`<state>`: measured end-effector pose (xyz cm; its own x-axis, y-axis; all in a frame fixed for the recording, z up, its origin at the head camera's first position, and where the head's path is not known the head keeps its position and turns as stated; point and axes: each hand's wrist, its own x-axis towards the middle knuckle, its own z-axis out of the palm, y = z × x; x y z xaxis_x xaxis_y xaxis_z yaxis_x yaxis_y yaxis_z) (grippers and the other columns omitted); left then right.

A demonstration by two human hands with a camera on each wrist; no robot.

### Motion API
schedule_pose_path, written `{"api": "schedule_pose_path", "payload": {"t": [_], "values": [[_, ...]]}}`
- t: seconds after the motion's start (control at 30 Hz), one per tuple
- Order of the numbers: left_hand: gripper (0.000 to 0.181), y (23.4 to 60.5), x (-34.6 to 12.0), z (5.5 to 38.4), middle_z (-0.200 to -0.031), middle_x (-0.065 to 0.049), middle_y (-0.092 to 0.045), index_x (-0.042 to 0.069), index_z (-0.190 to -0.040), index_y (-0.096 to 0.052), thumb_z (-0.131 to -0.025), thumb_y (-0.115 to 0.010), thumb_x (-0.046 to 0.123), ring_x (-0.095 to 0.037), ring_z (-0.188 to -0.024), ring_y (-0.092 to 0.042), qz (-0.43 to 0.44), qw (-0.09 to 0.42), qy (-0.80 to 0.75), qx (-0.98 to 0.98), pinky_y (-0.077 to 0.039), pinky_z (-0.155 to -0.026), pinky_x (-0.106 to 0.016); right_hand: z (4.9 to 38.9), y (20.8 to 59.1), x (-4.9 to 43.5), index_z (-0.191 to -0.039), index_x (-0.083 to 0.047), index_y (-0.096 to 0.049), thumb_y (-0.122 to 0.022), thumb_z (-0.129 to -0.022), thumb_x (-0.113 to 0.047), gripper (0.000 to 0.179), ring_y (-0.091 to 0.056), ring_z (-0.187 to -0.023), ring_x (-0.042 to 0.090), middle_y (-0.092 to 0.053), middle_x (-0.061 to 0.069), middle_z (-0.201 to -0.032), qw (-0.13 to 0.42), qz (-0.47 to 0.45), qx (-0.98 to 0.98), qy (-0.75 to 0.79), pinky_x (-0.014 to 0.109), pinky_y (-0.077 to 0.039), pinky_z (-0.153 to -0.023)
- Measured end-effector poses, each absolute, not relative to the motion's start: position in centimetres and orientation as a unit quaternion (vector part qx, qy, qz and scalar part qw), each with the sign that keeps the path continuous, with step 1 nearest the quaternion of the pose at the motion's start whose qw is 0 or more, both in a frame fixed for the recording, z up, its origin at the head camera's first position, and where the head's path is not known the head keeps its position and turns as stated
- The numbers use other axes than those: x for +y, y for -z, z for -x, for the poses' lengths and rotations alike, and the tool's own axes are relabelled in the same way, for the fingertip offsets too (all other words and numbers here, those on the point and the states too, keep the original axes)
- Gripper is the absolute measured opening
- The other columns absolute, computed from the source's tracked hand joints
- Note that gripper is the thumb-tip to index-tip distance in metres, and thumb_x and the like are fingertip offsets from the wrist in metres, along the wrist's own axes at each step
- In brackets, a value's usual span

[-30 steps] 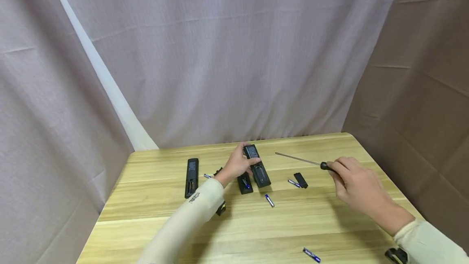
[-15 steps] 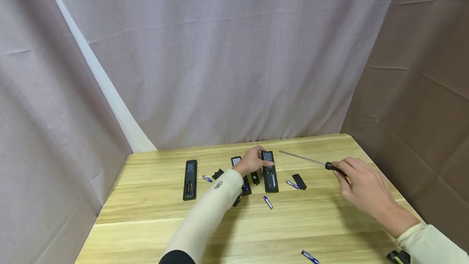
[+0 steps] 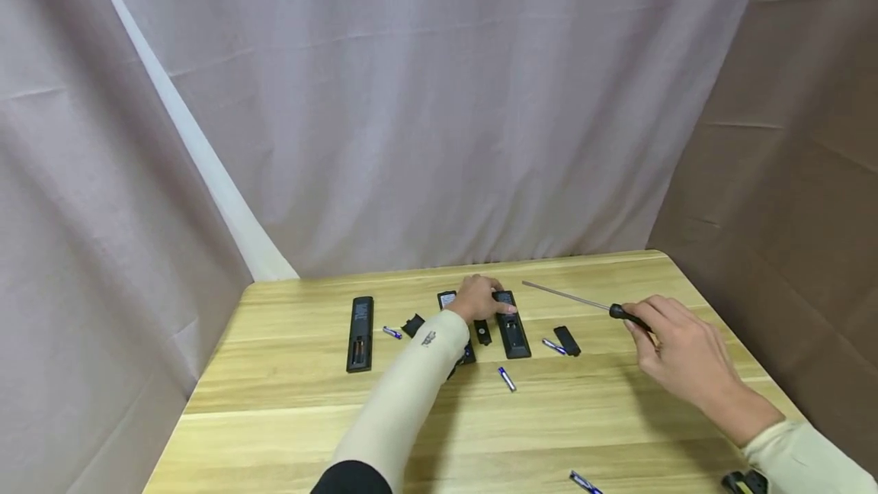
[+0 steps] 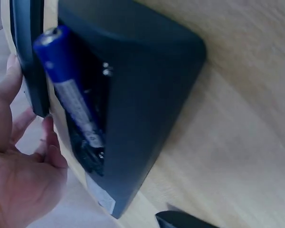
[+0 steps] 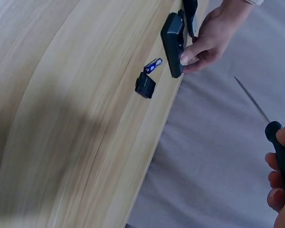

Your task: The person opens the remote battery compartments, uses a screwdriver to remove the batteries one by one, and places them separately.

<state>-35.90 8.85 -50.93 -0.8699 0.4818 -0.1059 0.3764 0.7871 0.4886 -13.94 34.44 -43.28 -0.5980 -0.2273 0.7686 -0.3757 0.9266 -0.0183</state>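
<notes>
My left hand (image 3: 475, 299) pinches the far end of a black remote control (image 3: 513, 335) between thumb and fingers. This remote lies back-side up at the table's far middle, its battery bay uncovered. Just left of it, partly behind my sleeve, is a second remote control (image 4: 142, 90); a blue battery (image 4: 71, 85) sits tilted in its bay in the left wrist view. Raised over the table's right side, my right hand (image 3: 686, 349) grips a screwdriver (image 3: 620, 312) by its black handle. Its thin metal shaft points left toward the first remote.
A third remote control (image 3: 360, 315) lies at left with its bay uncovered. Battery covers lie about: one cover (image 3: 414, 325) left, one (image 3: 483, 332) between remotes, one (image 3: 567, 340) right. Loose batteries include one (image 3: 507, 378) in the middle and one (image 3: 584, 482) near the front.
My left hand has moved right and lowered its remote from above the second remote to the tabletop. A cover between the remotes has come into view. The screwdriver hand has barely moved.
</notes>
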Motion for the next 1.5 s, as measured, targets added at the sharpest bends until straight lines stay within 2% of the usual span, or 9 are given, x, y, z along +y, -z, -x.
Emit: {"api": "schedule_pose_path", "payload": {"t": [0.23, 0.33, 0.47, 0.67, 0.87, 1.03, 1.27, 1.37, 1.5], "values": [[0.063, 49.6, 8.9, 35.3, -0.152, -0.004, -0.066, 0.016, -0.146, -0.066, -0.095, -0.079, 0.051, -0.032, -0.156, -0.045, -0.223, 0.084, -0.211, 0.948, -0.037, -0.132, -0.041, 14.3, 43.2, 34.0, -0.101, -0.012, -0.077, -0.073, -0.084, -0.010, 0.017, -0.061, -0.073, 0.018, -0.073, -0.001, -0.091, 0.413, -0.174, -0.889, -0.094, 0.029, -0.044, -0.045], [0.063, 48.9, 8.0, 34.9, -0.145, -0.010, -0.069, 0.010, -0.148, -0.063, -0.097, -0.079, 0.044, -0.032, -0.145, -0.055, -0.224, 0.082, -0.260, 0.936, -0.049, -0.123, -0.042, 14.6, 43.2, 33.9, -0.101, -0.011, -0.077, -0.071, -0.086, -0.012, 0.016, -0.060, -0.072, 0.018, -0.072, 0.000, -0.090, 0.414, -0.176, -0.888, -0.094, 0.027, -0.041, -0.043], [0.058, 47.9, 5.5, 34.0, -0.136, -0.015, -0.070, 0.006, -0.146, -0.063, -0.099, -0.078, 0.036, -0.028, -0.124, -0.067, -0.228, 0.088, -0.321, 0.915, -0.062, -0.101, -0.040, 15.2, 43.2, 34.3, -0.101, -0.009, -0.077, -0.072, -0.084, -0.010, 0.018, -0.060, -0.073, 0.020, -0.072, 0.002, -0.090, 0.420, -0.173, -0.886, -0.096, 0.030, -0.043, -0.044], [0.048, 47.8, -0.1, 31.6, -0.122, -0.016, -0.072, 0.002, -0.133, -0.071, -0.097, -0.081, 0.032, -0.032, -0.113, -0.068, -0.251, 0.059, -0.352, 0.900, -0.061, -0.093, -0.041, 15.2, 44.0, 35.3, -0.104, -0.009, -0.077, -0.079, -0.078, -0.005, 0.026, -0.061, -0.075, 0.021, -0.072, 0.003, -0.091, 0.410, -0.135, -0.896, -0.102, 0.030, -0.046, -0.050], [0.040, 49.0, -4.6, 29.1, -0.116, -0.015, -0.074, 0.001, -0.125, -0.075, -0.095, -0.083, 0.027, -0.035, -0.107, -0.068, -0.262, 0.049, -0.359, 0.895, -0.059, -0.091, -0.044, 14.6, 44.9, 36.3, -0.103, -0.011, -0.077, -0.081, -0.079, -0.004, 0.025, -0.059, -0.071, 0.019, -0.072, 0.001, -0.090, 0.398, -0.102, -0.905, -0.110, 0.027, -0.044, -0.051], [0.038, 49.7, -5.8, 28.3, -0.116, -0.015, -0.074, 0.003, -0.126, -0.075, -0.095, -0.082, 0.024, -0.031, -0.107, -0.067, -0.291, 0.051, -0.351, 0.889, -0.058, -0.095, -0.044, 14.2, 45.2, 36.6, -0.103, -0.012, -0.077, -0.081, -0.080, -0.005, 0.024, -0.056, -0.068, 0.015, -0.072, 0.001, -0.090, 0.389, -0.087, -0.910, -0.114, 0.028, -0.042, -0.047], [0.029, 50.6, -4.9, 28.5, -0.109, -0.002, -0.070, 0.013, -0.128, -0.078, -0.104, -0.072, 0.029, -0.022, -0.103, -0.060, -0.342, 0.055, -0.306, 0.886, -0.051, -0.087, -0.030, 14.2, 45.5, 36.6, -0.104, -0.012, -0.077, -0.081, -0.079, -0.005, 0.026, -0.060, -0.072, 0.020, -0.073, 0.002, -0.091, 0.390, -0.095, -0.909, -0.112, 0.029, -0.044, -0.049], [0.028, 50.8, -4.2, 28.7, -0.111, 0.001, -0.071, 0.018, -0.128, -0.078, -0.105, -0.070, 0.031, -0.017, -0.106, -0.058, -0.355, 0.049, -0.268, 0.894, -0.051, -0.090, -0.030, 14.2, 45.6, 36.5, -0.104, -0.013, -0.077, -0.081, -0.079, -0.006, 0.026, -0.058, -0.070, 0.018, -0.072, 0.001, -0.091, 0.386, -0.096, -0.911, -0.113, 0.028, -0.043, -0.047], [0.021, 50.9, -3.3, 29.2, -0.113, 0.003, -0.076, 0.021, -0.123, -0.080, -0.103, -0.073, 0.022, -0.012, -0.104, -0.059, -0.381, 0.030, -0.215, 0.899, -0.053, -0.095, -0.031, 14.1, 45.6, 36.3, -0.104, -0.015, -0.076, -0.082, -0.080, -0.006, 0.027, -0.056, -0.071, 0.015, -0.072, 0.000, -0.092, 0.375, -0.090, -0.915, -0.118, 0.029, -0.043, -0.047]]}}
